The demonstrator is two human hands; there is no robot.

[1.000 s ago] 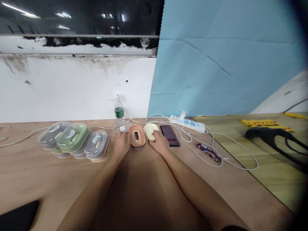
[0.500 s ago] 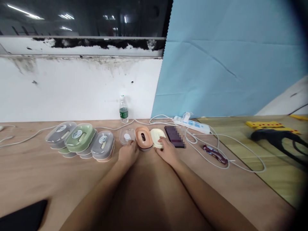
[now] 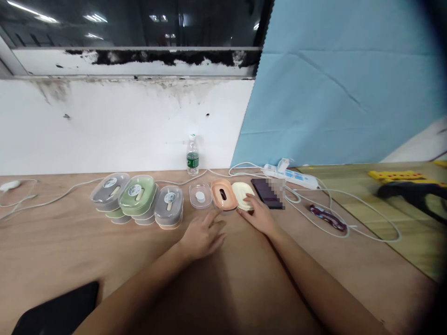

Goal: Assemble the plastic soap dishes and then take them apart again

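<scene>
A peach soap dish (image 3: 222, 191) with a dark slot in its floor sits on the table. To its left lies a clear lid (image 3: 200, 197) with a round white label. On its right is a cream tray (image 3: 242, 194), which my right hand (image 3: 260, 214) grips at the near right corner, fingers on top and thumb at the near edge. My left hand (image 3: 204, 235) is over the table just in front of the lid and dish, holding nothing, its fingers apart. Further left are stacked soap boxes with clear lids: a grey one (image 3: 169, 205), a green one (image 3: 137, 195) and another grey one (image 3: 109, 191).
A dark phone (image 3: 267, 191) lies right of the tray. Behind are a water bottle (image 3: 193, 157) and a white power strip (image 3: 291, 176) with looping cables. A dark red wrapper (image 3: 327, 217) lies at the right, a black flat object (image 3: 59, 309) at the near left.
My left hand has drawn back toward me from the clear lid and peach dish, and its fingers have spread. My right hand stays on the cream tray. The view has shifted left.
</scene>
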